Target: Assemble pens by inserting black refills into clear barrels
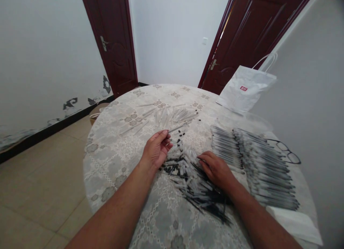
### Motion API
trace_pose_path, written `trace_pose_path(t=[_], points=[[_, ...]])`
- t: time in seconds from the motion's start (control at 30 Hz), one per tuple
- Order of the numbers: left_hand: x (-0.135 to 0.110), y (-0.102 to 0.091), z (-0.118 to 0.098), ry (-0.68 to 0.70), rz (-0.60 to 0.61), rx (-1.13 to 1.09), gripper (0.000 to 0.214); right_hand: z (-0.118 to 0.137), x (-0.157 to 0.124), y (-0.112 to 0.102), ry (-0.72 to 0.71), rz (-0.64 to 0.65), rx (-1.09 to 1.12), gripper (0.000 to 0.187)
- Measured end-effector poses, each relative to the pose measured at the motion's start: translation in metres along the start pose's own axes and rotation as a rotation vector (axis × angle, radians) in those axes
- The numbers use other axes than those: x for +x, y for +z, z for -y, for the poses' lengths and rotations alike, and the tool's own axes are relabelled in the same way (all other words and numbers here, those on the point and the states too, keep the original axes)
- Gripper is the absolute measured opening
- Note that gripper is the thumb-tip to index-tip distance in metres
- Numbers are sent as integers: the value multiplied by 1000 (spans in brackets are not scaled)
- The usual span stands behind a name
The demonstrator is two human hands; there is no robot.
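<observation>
A loose heap of pen parts [188, 170], black refills and clear caps, lies in the middle of a round table [118, 152] with a lace cloth. My left hand [157, 148] is at the heap's left edge, palm turned inward, fingers curled around a thin clear pen barrel [177, 128] that sticks out to the upper right. My right hand [217, 170] lies palm down on the heap's right side, its fingers bent into the parts; what they grip is hidden.
Two long rows of assembled pens [258, 159] lie to the right. Clear empty barrels [174, 116] are scattered further back. A white paper bag [245, 91] stands at the far right, with black glasses [287, 152] near the right edge. Two dark doors stand behind.
</observation>
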State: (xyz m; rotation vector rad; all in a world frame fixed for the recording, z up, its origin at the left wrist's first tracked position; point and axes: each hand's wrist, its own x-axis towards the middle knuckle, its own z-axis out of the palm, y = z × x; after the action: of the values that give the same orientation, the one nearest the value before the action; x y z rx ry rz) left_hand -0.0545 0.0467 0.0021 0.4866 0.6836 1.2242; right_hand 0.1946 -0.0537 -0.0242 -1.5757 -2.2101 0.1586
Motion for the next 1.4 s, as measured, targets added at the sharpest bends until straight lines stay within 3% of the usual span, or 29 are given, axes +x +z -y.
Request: trace_pose_path(t=[0.5,0.67,0.87,1.2,1.4], points=[[2,0,-5,87,18,-47,24,7,16,-10,22,-164,-44,26],[3,13,-6,96,-66,-46,14,6,54,-8,51,-38,-168,30],[11,30,3,121,-225,-121,8,5,115,13,178,88,-315,35],[19,26,33,190,-47,-19,33,-3,142,38,184,139,-338,19],[15,26,39,176,-73,40,33,-1,132,18,170,17,-265,16]])
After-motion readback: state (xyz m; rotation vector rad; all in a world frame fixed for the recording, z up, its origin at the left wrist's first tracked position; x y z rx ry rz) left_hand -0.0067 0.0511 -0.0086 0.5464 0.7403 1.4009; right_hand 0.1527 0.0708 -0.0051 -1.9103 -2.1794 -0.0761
